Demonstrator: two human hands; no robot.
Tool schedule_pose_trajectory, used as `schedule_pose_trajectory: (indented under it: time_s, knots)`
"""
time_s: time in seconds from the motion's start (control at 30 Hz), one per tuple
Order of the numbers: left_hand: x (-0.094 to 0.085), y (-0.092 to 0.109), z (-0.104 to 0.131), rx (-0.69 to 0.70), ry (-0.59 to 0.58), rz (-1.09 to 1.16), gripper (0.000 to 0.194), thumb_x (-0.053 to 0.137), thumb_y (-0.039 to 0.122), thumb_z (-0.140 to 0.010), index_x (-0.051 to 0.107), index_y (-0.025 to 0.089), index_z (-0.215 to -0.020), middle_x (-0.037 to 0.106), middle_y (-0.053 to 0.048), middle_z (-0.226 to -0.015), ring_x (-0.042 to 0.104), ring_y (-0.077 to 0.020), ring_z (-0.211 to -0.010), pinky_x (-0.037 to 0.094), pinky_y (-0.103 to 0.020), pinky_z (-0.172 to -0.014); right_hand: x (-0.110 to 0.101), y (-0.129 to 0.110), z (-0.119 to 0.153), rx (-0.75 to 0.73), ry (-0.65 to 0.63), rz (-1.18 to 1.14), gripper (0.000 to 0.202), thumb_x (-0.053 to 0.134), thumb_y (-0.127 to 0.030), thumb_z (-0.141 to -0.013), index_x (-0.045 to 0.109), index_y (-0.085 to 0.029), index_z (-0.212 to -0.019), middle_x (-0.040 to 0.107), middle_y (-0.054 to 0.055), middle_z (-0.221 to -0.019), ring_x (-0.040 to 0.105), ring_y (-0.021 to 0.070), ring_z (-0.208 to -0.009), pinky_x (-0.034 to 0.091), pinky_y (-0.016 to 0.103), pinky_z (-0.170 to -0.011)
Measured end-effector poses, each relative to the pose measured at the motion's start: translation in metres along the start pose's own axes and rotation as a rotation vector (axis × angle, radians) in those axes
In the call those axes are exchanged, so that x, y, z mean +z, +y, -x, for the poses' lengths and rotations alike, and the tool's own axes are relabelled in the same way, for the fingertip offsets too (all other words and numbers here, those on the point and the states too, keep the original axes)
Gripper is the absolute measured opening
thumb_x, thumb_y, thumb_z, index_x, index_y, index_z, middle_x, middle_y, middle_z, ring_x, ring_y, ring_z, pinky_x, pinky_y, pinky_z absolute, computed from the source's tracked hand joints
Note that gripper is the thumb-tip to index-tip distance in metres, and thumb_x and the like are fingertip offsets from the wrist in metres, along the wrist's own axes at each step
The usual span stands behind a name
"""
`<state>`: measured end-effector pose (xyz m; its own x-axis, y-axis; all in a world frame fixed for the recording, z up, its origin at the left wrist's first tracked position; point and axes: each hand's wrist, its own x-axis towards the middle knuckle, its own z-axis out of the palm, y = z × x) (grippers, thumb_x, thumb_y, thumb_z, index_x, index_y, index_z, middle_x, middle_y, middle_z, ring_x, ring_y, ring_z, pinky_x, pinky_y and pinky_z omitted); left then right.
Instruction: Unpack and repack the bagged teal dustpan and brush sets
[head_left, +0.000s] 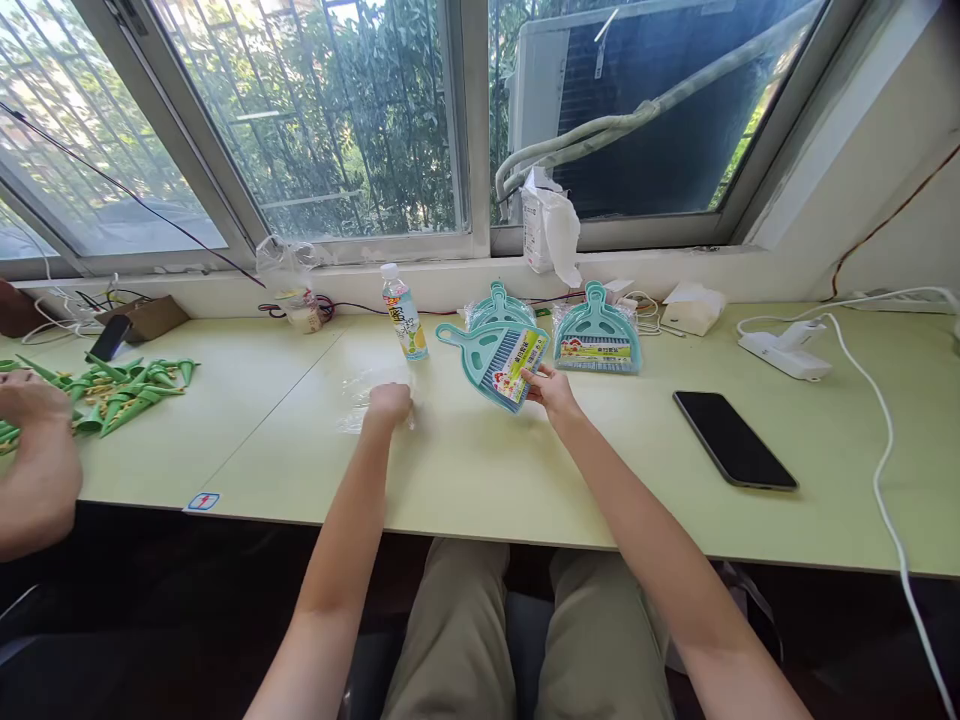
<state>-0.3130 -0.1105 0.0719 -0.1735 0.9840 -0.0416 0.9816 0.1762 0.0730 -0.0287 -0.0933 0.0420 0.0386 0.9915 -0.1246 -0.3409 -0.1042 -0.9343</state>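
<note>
Your left hand (388,403) rests curled, knuckles up, on a clear plastic wrapper (367,398) lying flat on the pale green counter (480,470); whether it pinches the film cannot be told. Just beyond, your right hand (551,388) grips the lower edge of a teal dustpan-and-brush set (496,357), arm stretched forward, handle pointing left toward the wrapper. Farther back, a drink bottle (403,312) stands upright, and two more packaged dustpan sets (598,333) lie near the window sill.

bright daylight from window (315,120) | sharp focus | wide-angle edge distortion
</note>
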Motion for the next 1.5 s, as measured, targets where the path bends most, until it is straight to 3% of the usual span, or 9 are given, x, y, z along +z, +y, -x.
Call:
schedule_pose_trajectory:
  time_s: [0.07, 0.23, 0.37, 0.63, 0.87, 1.0, 1.23, 1.43, 1.5]
  knots:
    - [0.004, 0.022, 0.006, 0.04, 0.045, 0.01, 0.008, 0.06, 0.015, -0.072, 0.063, 0.016, -0.065, 0.067, -0.017, -0.086, 0.063, -0.0352, -0.097, 0.044, -0.041, -0.083, -0.003, -0.005, -0.001, -0.012, 0.018, -0.04, 0.021, 0.076, -0.017, -0.07, 0.062, -0.018, -0.087, 0.073, 0.001, -0.071, 0.068, 0.0152, -0.059, 0.058, 0.027, -0.056]
    - [0.019, 0.082, 0.019, 0.267, 0.318, -0.083, 0.033, 0.033, 0.008, -0.087, 0.064, 0.012, -0.101, 0.063, -0.018, -0.101, 0.062, -0.0289, -0.098, 0.044, -0.037, -0.081, -0.017, -0.019, -0.009, -0.12, 0.012, -0.17, 0.031, 0.082, -0.023, -0.064, 0.063, -0.019, -0.089, 0.075, 0.001, -0.076, 0.07, 0.0167, -0.065, 0.059, 0.027, -0.059]
    - [0.031, 0.104, 0.011, 0.364, 0.362, -0.136, 0.039, 0.032, 0.009, -0.09, 0.052, 0.013, -0.123, 0.06, -0.016, -0.1, 0.064, -0.0256, -0.092, 0.045, -0.033, -0.076, -0.028, -0.027, -0.017, -0.152, -0.019, -0.159, 0.038, 0.084, -0.03, -0.061, 0.062, -0.02, -0.091, 0.075, 0.002, -0.079, 0.072, 0.0194, -0.07, 0.06, 0.03, -0.063]
    - [0.038, 0.105, -0.018, 0.278, 0.316, 0.0, 0.037, 0.036, 0.011, -0.091, 0.046, 0.016, -0.126, 0.061, -0.014, -0.108, 0.063, -0.0245, -0.096, 0.047, -0.032, -0.077, -0.036, -0.026, -0.02, -0.108, 0.001, 0.121, 0.031, 0.082, -0.025, -0.064, 0.063, -0.018, -0.087, 0.073, 0.002, -0.07, 0.07, 0.0183, -0.06, 0.059, 0.029, -0.054]
    - [0.044, 0.092, -0.023, 0.152, 0.393, 0.142, 0.048, 0.05, 0.041, -0.091, 0.046, 0.014, -0.13, 0.056, -0.017, -0.122, 0.049, -0.0297, -0.119, 0.045, -0.036, -0.089, -0.047, -0.026, -0.02, -0.041, 0.117, 0.275, 0.017, 0.072, -0.009, -0.072, 0.062, -0.015, -0.085, 0.07, 0.001, -0.061, 0.065, 0.0142, -0.05, 0.055, 0.024, -0.047]
    - [0.044, 0.082, -0.023, 0.14, 0.321, 0.134, 0.033, 0.051, 0.037, -0.089, 0.059, 0.015, -0.112, 0.056, -0.016, -0.12, 0.05, -0.0297, -0.116, 0.044, -0.037, -0.09, -0.05, -0.024, -0.022, -0.039, 0.15, 0.376, 0.015, 0.069, -0.007, -0.073, 0.062, -0.014, -0.085, 0.069, 0.001, -0.06, 0.064, 0.0144, -0.048, 0.053, 0.024, -0.044]
    - [0.044, 0.08, -0.025, 0.137, 0.24, 0.253, 0.02, 0.045, 0.021, -0.089, 0.064, 0.018, -0.094, 0.063, -0.011, -0.108, 0.052, -0.0259, -0.111, 0.043, -0.035, -0.09, -0.052, -0.025, -0.022, -0.005, 0.098, 0.419, 0.018, 0.07, -0.009, -0.074, 0.063, -0.013, -0.089, 0.072, 0.004, -0.067, 0.067, 0.0162, -0.054, 0.056, 0.026, -0.047]
    - [0.044, 0.081, -0.024, 0.073, 0.284, 0.202, 0.032, 0.053, 0.032, -0.089, 0.056, 0.013, -0.115, 0.056, -0.016, -0.122, 0.05, -0.0279, -0.115, 0.043, -0.035, -0.089, -0.052, -0.026, -0.02, 0.007, 0.067, 0.459, 0.02, 0.071, -0.01, -0.074, 0.063, -0.012, -0.093, 0.074, 0.006, -0.073, 0.066, 0.014, -0.052, 0.053, 0.022, -0.043]
    - [0.044, 0.08, -0.025, 0.08, 0.268, 0.203, 0.029, 0.052, 0.033, -0.09, 0.058, 0.014, -0.111, 0.059, -0.015, -0.119, 0.053, -0.0275, -0.113, 0.043, -0.035, -0.088, -0.051, -0.025, -0.02, 0.016, 0.052, 0.464, 0.024, 0.073, -0.011, -0.072, 0.063, -0.011, -0.094, 0.074, 0.007, -0.073, 0.067, 0.0144, -0.053, 0.054, 0.022, -0.044]
